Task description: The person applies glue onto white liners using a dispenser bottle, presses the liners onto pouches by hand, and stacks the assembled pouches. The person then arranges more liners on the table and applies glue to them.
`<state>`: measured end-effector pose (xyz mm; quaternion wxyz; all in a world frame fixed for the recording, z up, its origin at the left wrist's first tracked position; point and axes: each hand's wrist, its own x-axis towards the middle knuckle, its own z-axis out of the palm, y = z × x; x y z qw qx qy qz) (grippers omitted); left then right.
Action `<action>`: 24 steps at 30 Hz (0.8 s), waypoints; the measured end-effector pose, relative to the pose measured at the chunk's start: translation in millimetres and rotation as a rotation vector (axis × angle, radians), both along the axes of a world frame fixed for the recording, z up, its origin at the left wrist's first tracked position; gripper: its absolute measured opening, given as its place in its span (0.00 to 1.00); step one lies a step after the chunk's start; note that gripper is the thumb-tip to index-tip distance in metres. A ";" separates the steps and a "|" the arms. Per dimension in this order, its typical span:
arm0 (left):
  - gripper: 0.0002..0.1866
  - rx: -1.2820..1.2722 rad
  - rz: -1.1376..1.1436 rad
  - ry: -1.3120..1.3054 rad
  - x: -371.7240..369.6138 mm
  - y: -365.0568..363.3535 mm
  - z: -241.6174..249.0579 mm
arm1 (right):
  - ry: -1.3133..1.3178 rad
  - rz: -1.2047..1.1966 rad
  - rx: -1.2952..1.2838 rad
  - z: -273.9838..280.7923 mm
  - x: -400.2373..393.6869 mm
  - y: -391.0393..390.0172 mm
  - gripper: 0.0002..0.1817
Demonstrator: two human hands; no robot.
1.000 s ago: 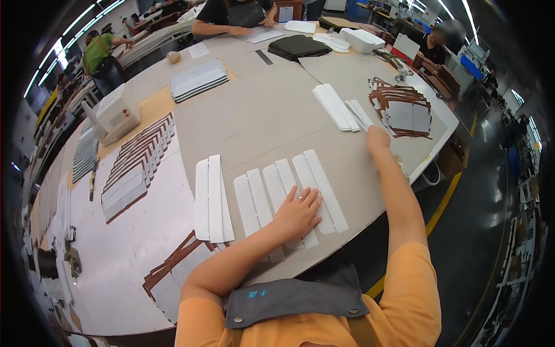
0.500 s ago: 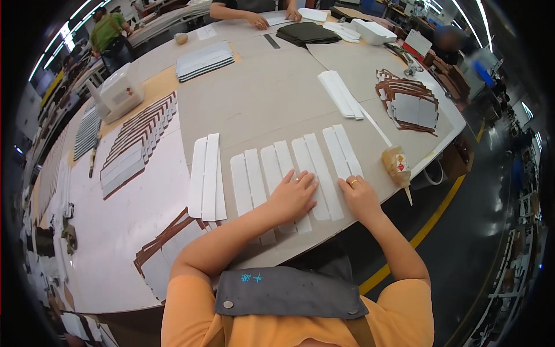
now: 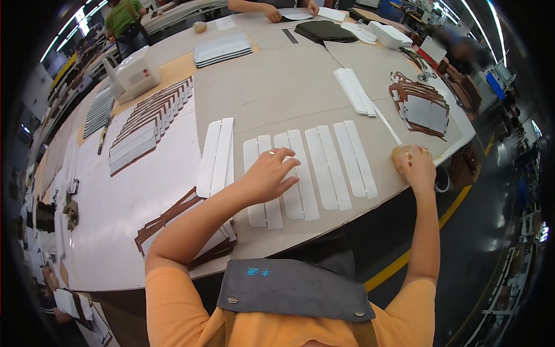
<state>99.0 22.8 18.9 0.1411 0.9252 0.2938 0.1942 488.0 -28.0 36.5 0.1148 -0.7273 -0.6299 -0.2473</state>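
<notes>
My right hand (image 3: 419,169) is wrapped round a yellowish plastic squeeze bottle (image 3: 399,152) with a small red label, at the table's right edge. The palm and fingers hide much of the bottle. My left hand (image 3: 270,176) is open, fingers apart and holding nothing, over the second white strip (image 3: 299,179) from the left in a row of several slotted white strips. In that row, the leftmost strip (image 3: 267,215) is partly covered by my left hand and forearm. Two more strips (image 3: 328,168) lie flat between my hands. A small pile of similar white strips (image 3: 215,157) lies left of the row.
More white strips (image 3: 354,92) lie further back, beside brown-edged panels (image 3: 426,110). Fanned brown-edged panels (image 3: 139,144) and a white plastic jug (image 3: 137,75) occupy the left. Grey sheets (image 3: 222,51) are stacked behind. Across the table, a person's hands (image 3: 272,13) rest by a pale sheet.
My right hand has moved from the rightmost white strip to the squeeze bottle and closed on it. My left hand has shifted left, its fingers more spread. The view has tilted slightly.
</notes>
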 end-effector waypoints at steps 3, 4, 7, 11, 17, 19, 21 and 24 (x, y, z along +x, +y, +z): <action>0.14 -0.052 0.120 0.074 -38.6 3.1 0.5 | 0.515 -0.238 -0.616 1.3 36.8 12.7 0.32; 0.14 -0.064 0.154 0.079 -48.9 1.9 -3.4 | 0.577 -0.214 -0.598 1.6 42.1 13.2 0.32; 0.13 -0.031 0.202 0.060 -66.6 -5.3 -25.2 | 0.836 -0.174 -0.526 -1.9 46.0 13.9 0.31; 0.13 -0.026 0.189 0.028 -70.4 -3.6 -32.3 | 1.437 -0.097 -0.396 10.0 16.8 30.8 0.23; 0.13 -0.005 0.230 -0.061 -72.0 1.6 -42.1 | 2.066 0.541 -0.162 -6.8 -112.0 58.9 0.21; 0.13 0.019 0.259 -0.074 -74.2 2.3 -41.6 | 2.093 0.576 -0.169 -9.2 -149.8 72.6 0.22; 0.13 0.052 0.287 -0.055 -78.7 3.3 -41.8 | 2.075 0.607 -0.212 -14.1 -171.4 87.8 0.22; 0.12 0.025 0.306 0.082 -79.6 2.2 -41.1 | 1.986 0.627 -0.303 -19.7 -192.6 105.4 0.23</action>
